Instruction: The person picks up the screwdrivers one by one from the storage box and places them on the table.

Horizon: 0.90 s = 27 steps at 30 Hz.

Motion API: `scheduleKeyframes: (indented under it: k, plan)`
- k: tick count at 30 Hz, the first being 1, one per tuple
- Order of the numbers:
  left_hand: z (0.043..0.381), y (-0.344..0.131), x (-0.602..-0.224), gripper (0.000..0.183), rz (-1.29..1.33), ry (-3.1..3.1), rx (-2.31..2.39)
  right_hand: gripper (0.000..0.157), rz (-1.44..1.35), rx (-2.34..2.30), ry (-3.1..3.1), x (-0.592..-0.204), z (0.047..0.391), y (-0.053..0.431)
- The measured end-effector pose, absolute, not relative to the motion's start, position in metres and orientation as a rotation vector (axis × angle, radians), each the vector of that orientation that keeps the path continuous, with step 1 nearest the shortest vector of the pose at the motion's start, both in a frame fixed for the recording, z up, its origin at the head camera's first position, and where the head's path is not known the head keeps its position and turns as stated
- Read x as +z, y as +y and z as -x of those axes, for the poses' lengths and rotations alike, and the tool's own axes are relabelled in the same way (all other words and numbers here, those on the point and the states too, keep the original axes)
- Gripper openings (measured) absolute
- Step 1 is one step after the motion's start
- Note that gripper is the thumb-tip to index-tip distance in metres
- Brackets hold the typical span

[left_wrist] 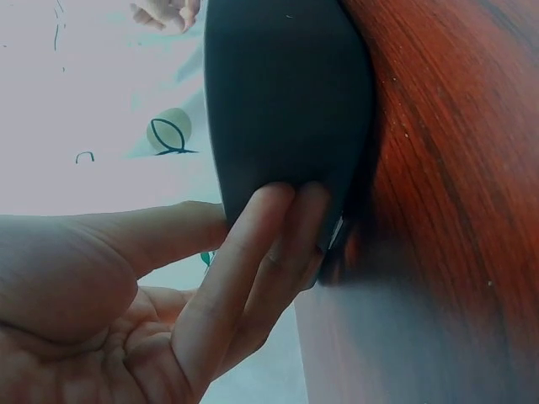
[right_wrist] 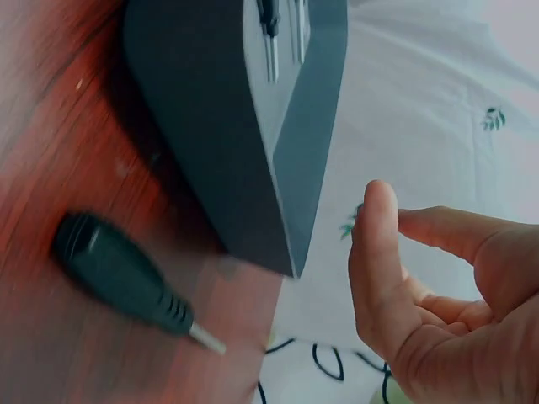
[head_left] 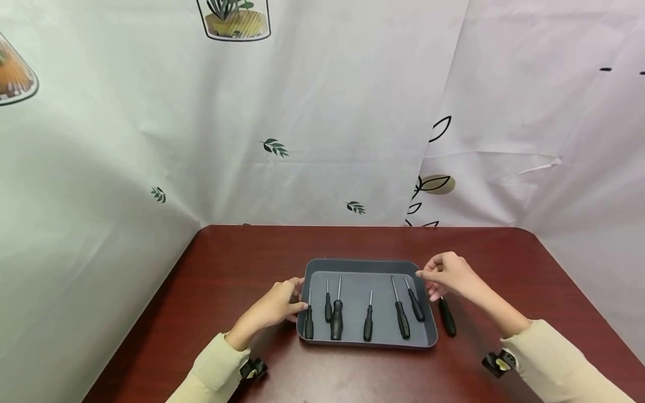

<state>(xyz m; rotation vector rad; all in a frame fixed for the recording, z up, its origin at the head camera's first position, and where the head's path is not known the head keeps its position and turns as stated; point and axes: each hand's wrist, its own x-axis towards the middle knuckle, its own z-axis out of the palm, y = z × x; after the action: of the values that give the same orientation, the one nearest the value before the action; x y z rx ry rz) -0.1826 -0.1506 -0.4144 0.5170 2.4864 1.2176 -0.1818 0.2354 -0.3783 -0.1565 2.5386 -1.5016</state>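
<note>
A grey rectangular tray [head_left: 353, 341] sits on the table with several black-handled screwdrivers inside, their shafts pointing to the far side. My left hand [head_left: 277, 302] grips the tray's left side. In the left wrist view its thumb hooks over the rim and the fingers [left_wrist: 244, 269] press on the outer wall. By the tray's far right corner is my right hand [head_left: 448, 274], its thumb and index finger close together. A gap separates that hand from the tray wall [right_wrist: 202, 126] in the right wrist view. Just below it, one black screwdriver [head_left: 447, 317] lies on the table outside the tray.
The dark red wooden table [head_left: 242, 252] extends around the tray on all sides. A white sheet [head_left: 322, 112] printed with leaves and plants hangs behind the table and along its sides.
</note>
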Motion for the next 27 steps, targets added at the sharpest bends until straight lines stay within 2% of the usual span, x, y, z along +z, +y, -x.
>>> scheduleKeyframes:
  k: [27]
  plan:
    - [0.181, -0.151, -0.414, 0.061, -0.485, 2.464, 1.253, 0.021, 0.312, -1.669, 2.165, -0.388, 0.177, 0.158]
